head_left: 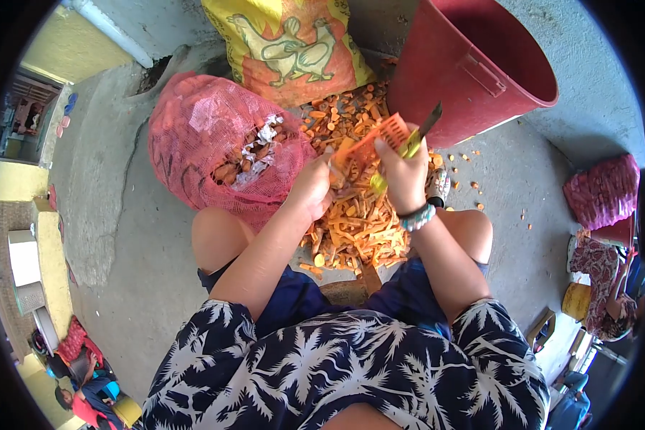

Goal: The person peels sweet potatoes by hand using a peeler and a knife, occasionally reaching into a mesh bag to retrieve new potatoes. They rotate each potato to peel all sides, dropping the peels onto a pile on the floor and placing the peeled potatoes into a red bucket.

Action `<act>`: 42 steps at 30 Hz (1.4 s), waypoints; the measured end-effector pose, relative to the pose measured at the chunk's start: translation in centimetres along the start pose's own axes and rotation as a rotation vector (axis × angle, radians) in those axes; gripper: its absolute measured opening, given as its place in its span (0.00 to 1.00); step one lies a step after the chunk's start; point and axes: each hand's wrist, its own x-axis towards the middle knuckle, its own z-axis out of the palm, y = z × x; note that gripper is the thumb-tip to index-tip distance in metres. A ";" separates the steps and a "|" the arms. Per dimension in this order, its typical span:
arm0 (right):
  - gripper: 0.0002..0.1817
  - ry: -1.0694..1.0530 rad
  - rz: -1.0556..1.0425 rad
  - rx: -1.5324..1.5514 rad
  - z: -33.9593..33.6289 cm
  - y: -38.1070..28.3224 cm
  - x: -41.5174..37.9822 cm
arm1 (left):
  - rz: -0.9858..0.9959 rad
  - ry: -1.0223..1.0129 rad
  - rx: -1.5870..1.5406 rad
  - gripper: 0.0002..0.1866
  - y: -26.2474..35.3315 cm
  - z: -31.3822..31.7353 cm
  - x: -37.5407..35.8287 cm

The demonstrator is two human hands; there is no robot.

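Observation:
My right hand, with a beaded bracelet on its wrist, is closed around a knife with a yellow-green handle. The dark blade points up and away to the right. The right thumb lies against an orange slotted plastic piece between the hands. My left hand is closed beside it, fingertips near its left end; I cannot tell what those fingers hold. Below both hands spreads a heap of orange peelings and cut pieces, which look like carrot. Smaller round slices lie farther back on the floor.
A red mesh sack stands left of the heap, and a yellow and orange sack with printed chickens behind it. A tall red bin leans at the back right. Another mesh sack is far right. Other people sit at both sides.

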 end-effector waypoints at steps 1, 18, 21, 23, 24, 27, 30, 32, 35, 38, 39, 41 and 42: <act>0.16 0.055 -0.020 -0.018 -0.4 0.7 1.7 | 0.014 -0.007 0.046 0.18 -0.3 -0.2 0.1; 0.15 0.074 -0.093 -0.186 -1.1 -0.9 4.0 | 0.156 -0.380 0.494 0.20 1.2 -0.1 -2.0; 0.13 0.137 -0.173 -0.005 -3.0 -0.2 6.5 | 0.129 -0.374 0.521 0.20 1.2 -0.2 -2.0; 0.14 0.057 -0.119 -0.037 -1.9 -0.9 3.7 | 0.124 -0.382 0.519 0.20 1.3 0.1 -2.3; 0.15 0.013 -0.101 -0.105 -1.0 -1.0 2.2 | 0.148 -0.375 0.484 0.21 1.5 0.5 -2.7; 0.14 0.155 -0.259 -0.281 -3.7 2.0 6.3 | 0.125 -0.367 0.510 0.20 1.2 -0.7 -2.1; 0.14 0.414 -0.135 0.009 -7.0 1.0 9.5 | 0.132 -0.356 0.561 0.17 1.1 -1.1 -1.7; 0.13 0.364 -0.166 0.055 -6.9 0.9 8.8 | 0.143 -0.383 0.473 0.23 1.3 -1.7 -1.1; 0.14 0.263 -0.322 -0.304 -6.1 1.3 7.5 | 0.061 -0.310 0.291 0.22 1.4 -2.0 -0.5; 0.16 0.093 -0.053 -0.014 -4.4 0.0 6.1 | -0.052 -0.348 0.036 0.19 1.9 -1.8 -0.6; 0.16 0.066 -0.080 -0.043 -3.8 0.1 5.8 | -0.055 -0.230 0.015 0.19 1.6 -1.5 -0.6; 0.17 -0.020 0.027 0.021 -1.9 -0.4 3.7 | -0.057 -0.114 -0.008 0.20 0.9 -1.1 -0.4; 0.17 -0.064 0.106 -0.005 -1.1 -0.3 2.3 | -0.001 -0.080 0.021 0.21 0.4 -1.2 -0.1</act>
